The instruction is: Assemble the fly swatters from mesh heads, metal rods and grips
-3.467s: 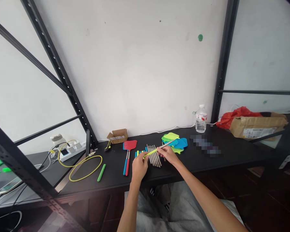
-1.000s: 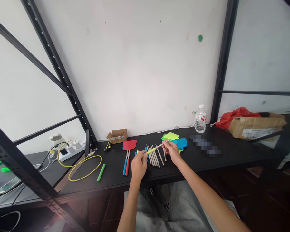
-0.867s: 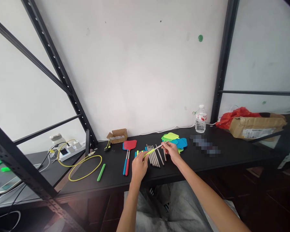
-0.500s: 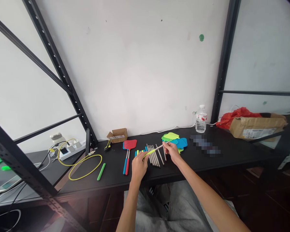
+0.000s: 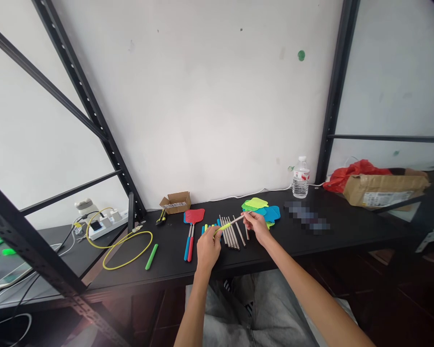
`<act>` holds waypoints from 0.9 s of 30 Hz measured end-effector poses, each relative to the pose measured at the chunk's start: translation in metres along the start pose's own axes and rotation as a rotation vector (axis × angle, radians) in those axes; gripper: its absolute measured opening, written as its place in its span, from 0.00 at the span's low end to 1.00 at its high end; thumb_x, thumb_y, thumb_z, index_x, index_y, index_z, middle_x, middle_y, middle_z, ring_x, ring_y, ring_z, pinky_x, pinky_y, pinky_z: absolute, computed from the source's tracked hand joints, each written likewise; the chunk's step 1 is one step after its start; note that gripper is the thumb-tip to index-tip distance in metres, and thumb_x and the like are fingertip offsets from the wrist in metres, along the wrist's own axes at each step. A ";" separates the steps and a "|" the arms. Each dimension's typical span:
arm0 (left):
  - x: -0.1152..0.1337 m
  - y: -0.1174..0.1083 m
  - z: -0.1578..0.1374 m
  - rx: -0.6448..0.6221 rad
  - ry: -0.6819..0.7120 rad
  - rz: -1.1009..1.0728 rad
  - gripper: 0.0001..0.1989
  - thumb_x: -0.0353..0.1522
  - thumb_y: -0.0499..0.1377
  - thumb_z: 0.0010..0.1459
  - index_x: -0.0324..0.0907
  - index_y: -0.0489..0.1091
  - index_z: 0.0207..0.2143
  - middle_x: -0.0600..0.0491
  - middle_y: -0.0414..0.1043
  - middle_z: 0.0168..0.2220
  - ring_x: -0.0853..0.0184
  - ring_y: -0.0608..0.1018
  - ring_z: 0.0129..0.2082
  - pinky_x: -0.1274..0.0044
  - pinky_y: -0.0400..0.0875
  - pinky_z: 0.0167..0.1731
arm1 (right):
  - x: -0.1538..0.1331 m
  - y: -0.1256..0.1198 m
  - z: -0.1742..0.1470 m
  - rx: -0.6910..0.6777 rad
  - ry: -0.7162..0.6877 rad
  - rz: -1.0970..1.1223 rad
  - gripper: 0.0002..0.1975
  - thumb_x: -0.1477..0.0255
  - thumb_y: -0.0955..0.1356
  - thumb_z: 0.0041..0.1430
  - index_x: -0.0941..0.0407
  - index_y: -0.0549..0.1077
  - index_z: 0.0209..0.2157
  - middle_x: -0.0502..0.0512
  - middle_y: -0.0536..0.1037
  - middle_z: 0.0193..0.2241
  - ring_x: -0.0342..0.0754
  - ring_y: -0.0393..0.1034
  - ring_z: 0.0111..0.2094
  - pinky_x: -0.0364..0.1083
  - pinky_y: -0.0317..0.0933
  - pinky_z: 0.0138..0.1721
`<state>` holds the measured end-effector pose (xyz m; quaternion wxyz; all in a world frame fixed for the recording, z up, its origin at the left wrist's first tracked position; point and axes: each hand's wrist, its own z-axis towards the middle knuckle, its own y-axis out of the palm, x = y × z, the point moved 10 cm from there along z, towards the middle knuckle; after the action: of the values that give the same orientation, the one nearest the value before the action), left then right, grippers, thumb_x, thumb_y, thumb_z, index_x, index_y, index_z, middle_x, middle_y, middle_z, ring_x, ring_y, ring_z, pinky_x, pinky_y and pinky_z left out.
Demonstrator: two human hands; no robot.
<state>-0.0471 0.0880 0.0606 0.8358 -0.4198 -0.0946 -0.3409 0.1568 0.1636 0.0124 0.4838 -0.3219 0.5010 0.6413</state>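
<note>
My left hand is closed around a yellow-green fly swatter handle, held just above the table. A thin metal rod runs in line from the handle's end to my right hand, whose fingers pinch it. Under and between my hands lies a row of several loose metal rods. Blue and yellow-green handles are partly hidden behind my left hand. Beyond my right hand is a pile of green, yellow and blue swatter heads.
Left of my hands lie a red fly swatter and a blue one. Farther left are a green handle, a yellow cable and a small cardboard box. A water bottle stands at the back right near a larger carton.
Slightly more of the bare rod shows between the yellow-green handle and my right hand. Both hands keep their grip and have barely shifted.
</note>
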 end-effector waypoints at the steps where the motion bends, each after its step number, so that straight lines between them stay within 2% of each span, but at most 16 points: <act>1: 0.000 0.000 0.000 0.003 0.004 -0.003 0.14 0.36 0.47 0.67 0.44 0.72 0.42 0.50 0.75 0.38 0.65 0.76 0.38 0.78 0.67 0.36 | 0.001 -0.001 0.001 0.005 -0.001 -0.006 0.21 0.52 0.73 0.48 0.57 0.78 0.31 0.50 0.70 0.20 0.41 0.59 0.20 0.43 0.53 0.20; 6: 0.000 -0.001 0.000 0.000 0.007 -0.006 0.15 0.36 0.47 0.67 0.44 0.73 0.41 0.50 0.75 0.37 0.66 0.76 0.36 0.79 0.66 0.35 | 0.004 -0.003 0.003 0.025 -0.017 -0.030 0.21 0.51 0.73 0.48 0.56 0.74 0.24 0.46 0.64 0.16 0.40 0.55 0.18 0.43 0.52 0.21; 10: 0.000 -0.001 0.000 0.006 0.010 -0.011 0.15 0.35 0.48 0.67 0.44 0.73 0.41 0.50 0.76 0.37 0.66 0.76 0.37 0.79 0.67 0.36 | 0.002 -0.003 0.003 0.026 -0.050 -0.082 0.25 0.51 0.72 0.51 0.55 0.65 0.15 0.47 0.62 0.13 0.41 0.56 0.18 0.44 0.53 0.23; 13: 0.000 -0.001 0.000 0.012 0.018 -0.009 0.14 0.35 0.48 0.67 0.44 0.73 0.42 0.50 0.76 0.38 0.65 0.77 0.37 0.78 0.67 0.37 | 0.001 -0.003 0.002 0.030 -0.053 -0.090 0.27 0.51 0.71 0.51 0.54 0.61 0.14 0.47 0.61 0.13 0.42 0.56 0.18 0.44 0.53 0.24; 16: 0.002 -0.002 0.000 0.012 0.021 -0.002 0.14 0.35 0.49 0.66 0.44 0.73 0.43 0.50 0.76 0.39 0.66 0.77 0.37 0.79 0.67 0.36 | -0.001 0.000 0.000 0.016 -0.048 -0.074 0.24 0.50 0.71 0.51 0.55 0.67 0.18 0.47 0.63 0.14 0.41 0.56 0.18 0.44 0.52 0.23; 18: 0.003 -0.002 0.000 0.011 0.017 0.004 0.14 0.35 0.48 0.67 0.44 0.72 0.43 0.50 0.76 0.39 0.66 0.77 0.37 0.79 0.67 0.35 | 0.000 0.001 -0.001 0.001 -0.018 -0.048 0.21 0.50 0.71 0.52 0.56 0.73 0.26 0.47 0.66 0.16 0.41 0.56 0.19 0.43 0.51 0.22; 21: 0.003 -0.003 0.000 0.020 0.007 0.013 0.14 0.35 0.47 0.67 0.44 0.72 0.43 0.51 0.76 0.39 0.66 0.77 0.37 0.78 0.66 0.36 | 0.003 0.003 -0.001 -0.022 0.036 -0.016 0.22 0.51 0.71 0.52 0.56 0.76 0.36 0.49 0.70 0.19 0.42 0.59 0.20 0.43 0.52 0.22; 27: 0.004 -0.001 0.000 0.019 0.051 -0.002 0.13 0.34 0.47 0.67 0.43 0.71 0.43 0.51 0.76 0.39 0.66 0.77 0.39 0.78 0.67 0.36 | 0.008 0.000 0.003 -0.023 0.014 -0.036 0.21 0.52 0.72 0.50 0.57 0.76 0.30 0.47 0.66 0.16 0.41 0.56 0.19 0.43 0.52 0.23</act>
<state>-0.0450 0.0853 0.0627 0.8417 -0.4028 -0.0770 -0.3511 0.1549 0.1689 0.0060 0.4879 -0.3410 0.4914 0.6358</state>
